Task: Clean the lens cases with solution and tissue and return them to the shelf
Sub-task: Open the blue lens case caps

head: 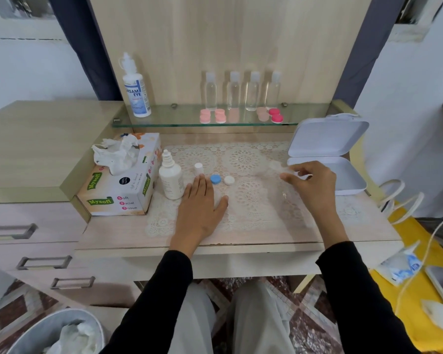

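On the mat (253, 154), lens case (216, 179) lies crosswise, blue end left — left hand (202, 208) flat-fingered, right hand (315, 185) unclear.

Lens case (216, 179) on mat (253, 154), left hand (200, 208) beside — flat

Right hand (310, 185) blurred (grasp unclear); bin (62, 333) cut off by edge.

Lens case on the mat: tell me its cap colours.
A blue cap and a white cap; head view.
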Motion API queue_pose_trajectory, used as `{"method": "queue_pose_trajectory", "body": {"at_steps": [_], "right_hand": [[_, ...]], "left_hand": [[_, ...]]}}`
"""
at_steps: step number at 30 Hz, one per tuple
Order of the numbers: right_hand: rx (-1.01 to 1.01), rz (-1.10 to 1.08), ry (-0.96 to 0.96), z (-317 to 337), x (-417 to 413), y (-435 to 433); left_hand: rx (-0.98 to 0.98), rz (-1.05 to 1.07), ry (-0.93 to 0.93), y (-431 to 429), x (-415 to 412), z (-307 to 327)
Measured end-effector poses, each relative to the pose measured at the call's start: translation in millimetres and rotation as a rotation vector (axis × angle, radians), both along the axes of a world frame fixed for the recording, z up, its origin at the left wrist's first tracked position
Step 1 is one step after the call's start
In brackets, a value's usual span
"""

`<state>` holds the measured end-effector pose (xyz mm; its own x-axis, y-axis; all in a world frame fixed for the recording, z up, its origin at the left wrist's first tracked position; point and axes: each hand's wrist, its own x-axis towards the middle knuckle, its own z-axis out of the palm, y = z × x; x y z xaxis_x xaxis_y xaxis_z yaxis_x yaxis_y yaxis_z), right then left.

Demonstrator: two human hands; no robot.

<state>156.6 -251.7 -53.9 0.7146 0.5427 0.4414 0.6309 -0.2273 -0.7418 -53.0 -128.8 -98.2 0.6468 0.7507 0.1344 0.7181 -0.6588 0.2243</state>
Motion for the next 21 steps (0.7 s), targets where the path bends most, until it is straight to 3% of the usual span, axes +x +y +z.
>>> {"method": "queue_pose_trajectory", "body": {"at_steps": [8,21], "right_hand": [[-0.032,-0.162,0.009,-8,36,-23],[0.057,-0.103,-0.263,-18,40,-27]], "left_hand": [[0.002,-0.005,-0.015,1,0,-1],[0.008,-0.009,-0.042,1,-1,-1]]}}
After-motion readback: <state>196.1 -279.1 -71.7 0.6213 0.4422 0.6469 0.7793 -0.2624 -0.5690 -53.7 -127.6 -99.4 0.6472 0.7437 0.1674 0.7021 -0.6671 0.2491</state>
